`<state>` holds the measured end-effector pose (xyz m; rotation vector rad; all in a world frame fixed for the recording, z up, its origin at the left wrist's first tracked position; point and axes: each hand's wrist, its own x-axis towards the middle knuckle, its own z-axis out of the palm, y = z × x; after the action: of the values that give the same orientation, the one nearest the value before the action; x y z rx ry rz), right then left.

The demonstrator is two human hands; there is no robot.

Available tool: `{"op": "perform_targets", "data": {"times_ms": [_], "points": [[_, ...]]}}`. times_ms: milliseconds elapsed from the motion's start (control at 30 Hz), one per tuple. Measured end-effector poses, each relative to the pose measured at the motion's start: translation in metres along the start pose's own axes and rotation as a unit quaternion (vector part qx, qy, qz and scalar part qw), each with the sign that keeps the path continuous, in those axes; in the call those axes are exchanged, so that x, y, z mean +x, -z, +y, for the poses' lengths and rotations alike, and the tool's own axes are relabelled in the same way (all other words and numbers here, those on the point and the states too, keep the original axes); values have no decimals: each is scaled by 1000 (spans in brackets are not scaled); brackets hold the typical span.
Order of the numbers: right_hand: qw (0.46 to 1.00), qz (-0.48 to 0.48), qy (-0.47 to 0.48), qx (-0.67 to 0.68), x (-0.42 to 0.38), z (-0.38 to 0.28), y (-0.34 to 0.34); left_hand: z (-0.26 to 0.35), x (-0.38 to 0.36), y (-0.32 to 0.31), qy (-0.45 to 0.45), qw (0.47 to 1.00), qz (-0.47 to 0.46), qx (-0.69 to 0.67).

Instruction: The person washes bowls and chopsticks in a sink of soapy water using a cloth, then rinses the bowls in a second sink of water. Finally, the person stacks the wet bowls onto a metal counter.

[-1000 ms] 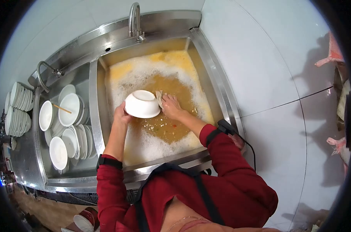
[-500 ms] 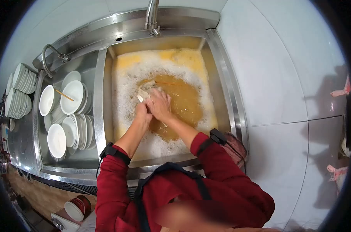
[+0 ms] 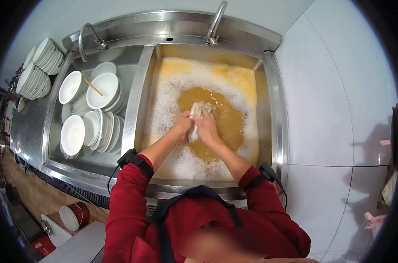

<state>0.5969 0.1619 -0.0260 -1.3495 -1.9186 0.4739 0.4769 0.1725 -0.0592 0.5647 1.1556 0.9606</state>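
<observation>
Soapy brown water [image 3: 227, 125] sits in the steel sink [image 3: 265, 114]. Both arms [image 3: 233, 161] slant inward, and the left hand [image 3: 183, 123] and right hand [image 3: 206, 128], side by side, grip a pale cloth [image 3: 201, 108] near the middle.

2 hands close together near middle of sink basin [image 3: 264, 118]. Left hand [image 3: 184, 122]: fingers curled in, closed grip. Right hand [image 3: 205, 124]: fingers bent, pointing toward far edge, also gripping. Bare left forearm [image 3: 162, 147] slants inward from near left corner; bare right forearm [image 3: 232, 160] slants inward from near edge, right side.
</observation>
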Motion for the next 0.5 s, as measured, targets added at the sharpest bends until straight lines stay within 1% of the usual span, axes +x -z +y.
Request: {"op": "perform_targets", "data": {"times_ms": [33,67,100,133,167,200,233,267,333,400,433,467,500], "points": [[994,-36,5,-99,10,-8,10,2,-4,-7,-60,995,-29,78],[994,-71,-61,-53,20,24,-4,6,-11,-12,-120,979,-53,156],[986,-111,-125,-6,30,56,-17,11,-16,-11,-77,980,-85,164],[945,-142,-234,179,42,53,-4,17,-21,-6,-35,978,-114,171],[856,-170,-338,353,51,50,11,25,-31,1,-39,979,-98,173],[817,-238,-361,381,49,62,21,35,-41,4,-37,979,-155,127],[756,-193,-430,454,36,90,10,47,-48,5,-38,973,-216,78],[759,-198,-425,452,23,87,6,57,-52,8,-44,973,-213,76],[695,-110,-467,536,-8,80,-2,73,-63,18,-40,977,-198,-61],[692,-299,-484,444,-36,87,-11,111,-93,23,-96,964,-186,-162],[740,-440,-410,302,-34,73,-4,119,-92,38,-171,959,-150,-172],[750,-559,-321,145,-20,48,13,136,-99,52,-230,958,-105,-133],[757,-595,-260,70,-4,14,36,147,-96,81,-274,940,-152,-136]]}}
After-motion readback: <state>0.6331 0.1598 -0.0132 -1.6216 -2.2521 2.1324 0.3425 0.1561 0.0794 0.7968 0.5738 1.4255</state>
